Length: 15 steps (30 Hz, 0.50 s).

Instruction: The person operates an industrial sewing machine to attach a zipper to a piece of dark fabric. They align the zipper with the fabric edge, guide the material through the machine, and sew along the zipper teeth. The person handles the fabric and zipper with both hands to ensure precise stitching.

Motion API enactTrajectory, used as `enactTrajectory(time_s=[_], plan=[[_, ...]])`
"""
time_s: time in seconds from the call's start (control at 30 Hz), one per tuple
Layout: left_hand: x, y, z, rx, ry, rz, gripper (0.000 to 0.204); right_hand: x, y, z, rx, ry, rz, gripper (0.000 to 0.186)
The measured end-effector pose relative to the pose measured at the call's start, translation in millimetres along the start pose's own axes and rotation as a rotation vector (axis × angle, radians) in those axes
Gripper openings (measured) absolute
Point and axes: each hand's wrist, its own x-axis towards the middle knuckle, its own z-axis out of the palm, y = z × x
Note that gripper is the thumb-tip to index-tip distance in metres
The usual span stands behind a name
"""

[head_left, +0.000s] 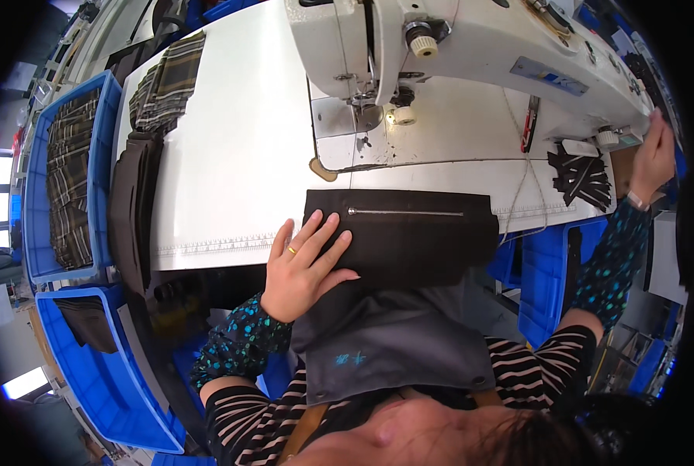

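A dark brown fabric panel [409, 241] with a zipper [405, 212] set across it lies at the table's front edge, its lower part hanging toward my lap. My left hand [308, 260] rests flat on the panel's left side, fingers spread, a ring on one. Up at the right end of the white sewing machine [510, 46], my right hand [654, 159] is raised with fingers stretched out along the machine's end; whether it grips a part there is hard to see. The needle and presser foot [362, 116] stand beyond the panel, apart from it.
Dark folded pieces [136, 202] and striped cloth [168, 81] lie on the table's left. Blue bins [110, 155] stand beside it, one with striped cloth. Red-handled thread snips [529, 124] and a heap of dark scraps [580, 177] lie at right. Another blue bin [545, 287] sits below.
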Motion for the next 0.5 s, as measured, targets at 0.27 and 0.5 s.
enactTrajectory(time_s=[0.27, 0.5], plan=[[10, 2, 15, -0.056, 0.201, -0.080, 0.059, -136, -161, 10, -0.140, -0.545, -0.100, 0.045], [53, 7, 7, -0.092, 0.317, -0.263, 0.071, -135, -157, 8, 0.068, -0.595, -0.022, 0.047]])
